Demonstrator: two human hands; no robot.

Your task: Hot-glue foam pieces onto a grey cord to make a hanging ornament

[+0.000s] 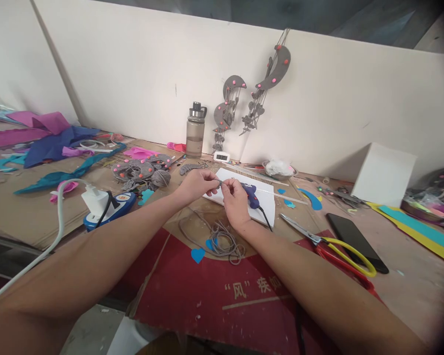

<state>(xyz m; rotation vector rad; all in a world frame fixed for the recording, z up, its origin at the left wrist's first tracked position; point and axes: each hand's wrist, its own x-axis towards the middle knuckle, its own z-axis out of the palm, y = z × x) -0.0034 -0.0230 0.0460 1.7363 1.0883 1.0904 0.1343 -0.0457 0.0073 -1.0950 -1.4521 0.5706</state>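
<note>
My left hand (201, 186) and my right hand (236, 201) meet over a white board (263, 213), fingertips pinched together. Between them is a small grey piece (220, 183), mostly covered by the fingers; whether it is felt or cord I cannot make out. A blue glue gun (252, 196) lies on the board just right of my right hand, a clear glue stick (284, 196) reaching out behind it. Below the hands, a loose coil of grey cord (225, 242) rests on the cardboard, beside and partly over blue felt hearts (198, 255).
Scissors (327, 241) and a black phone (357, 242) lie to the right. Grey moon-shaped felt hangings (277, 71) hang on the wall above a water bottle (195, 132). At left are a power strip (124, 201) with a white plug, finished grey felt pieces (140, 170) and coloured cloth (52, 143).
</note>
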